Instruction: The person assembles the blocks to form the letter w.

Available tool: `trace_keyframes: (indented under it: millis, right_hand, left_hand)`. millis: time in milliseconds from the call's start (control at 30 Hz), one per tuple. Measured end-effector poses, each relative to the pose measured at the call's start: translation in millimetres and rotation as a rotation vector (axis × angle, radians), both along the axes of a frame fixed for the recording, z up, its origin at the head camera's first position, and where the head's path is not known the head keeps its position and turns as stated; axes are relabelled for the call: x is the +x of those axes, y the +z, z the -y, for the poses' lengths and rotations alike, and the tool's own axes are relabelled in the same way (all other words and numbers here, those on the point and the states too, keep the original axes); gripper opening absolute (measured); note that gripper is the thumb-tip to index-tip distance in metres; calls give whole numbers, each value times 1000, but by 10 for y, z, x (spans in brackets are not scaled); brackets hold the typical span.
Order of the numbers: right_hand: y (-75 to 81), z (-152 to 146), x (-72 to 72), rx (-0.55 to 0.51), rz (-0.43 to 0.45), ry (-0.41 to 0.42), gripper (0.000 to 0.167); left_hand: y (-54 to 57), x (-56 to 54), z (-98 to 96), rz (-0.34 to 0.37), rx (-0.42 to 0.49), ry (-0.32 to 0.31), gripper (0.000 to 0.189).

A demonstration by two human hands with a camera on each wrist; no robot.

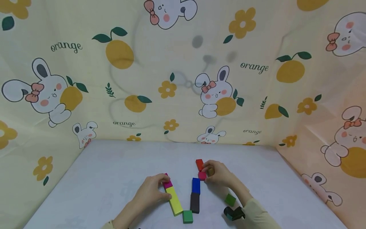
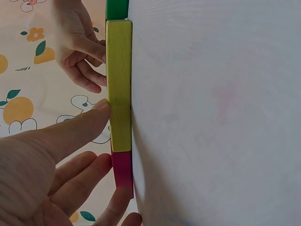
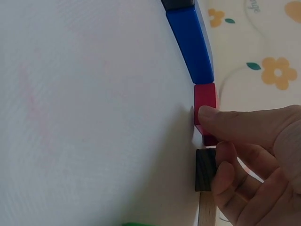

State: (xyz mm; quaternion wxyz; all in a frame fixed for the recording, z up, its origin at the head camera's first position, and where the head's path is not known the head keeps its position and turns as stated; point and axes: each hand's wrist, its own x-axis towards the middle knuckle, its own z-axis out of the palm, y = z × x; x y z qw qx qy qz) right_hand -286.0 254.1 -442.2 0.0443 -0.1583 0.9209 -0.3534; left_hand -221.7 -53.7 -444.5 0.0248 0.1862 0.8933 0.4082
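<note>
My left hand (image 1: 150,191) rests its fingers on a magenta block (image 2: 122,173), its thumb touching the long yellow block (image 1: 174,201) joined end to end with it. At the yellow block's near end sits a green block (image 1: 187,217). From there a black block (image 1: 195,203) and a blue block (image 1: 196,185) run away in line. Past the blue one, my right hand (image 1: 219,173) pinches a pinkish-red block (image 3: 205,98) between thumb and finger. An orange-red block (image 1: 199,164) lies just beyond it. The right fingers also brush a dark wooden block (image 3: 205,170).
A loose green block (image 1: 230,199) lies by the right forearm, near a black device (image 1: 235,213) at the sleeve. In the right wrist view a plain wooden block (image 3: 207,211) adjoins the dark one. Printed cloth (image 1: 183,111) walls the white tabletop (image 1: 114,162).
</note>
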Motion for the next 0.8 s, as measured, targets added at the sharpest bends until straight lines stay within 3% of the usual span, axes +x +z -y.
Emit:
trace_keyframes:
  millis: [800]
  right_hand:
    - [-13, -1, 13, -34, -4, 7, 45]
  left_hand:
    - [9, 15, -14, 5, 0, 13, 53]
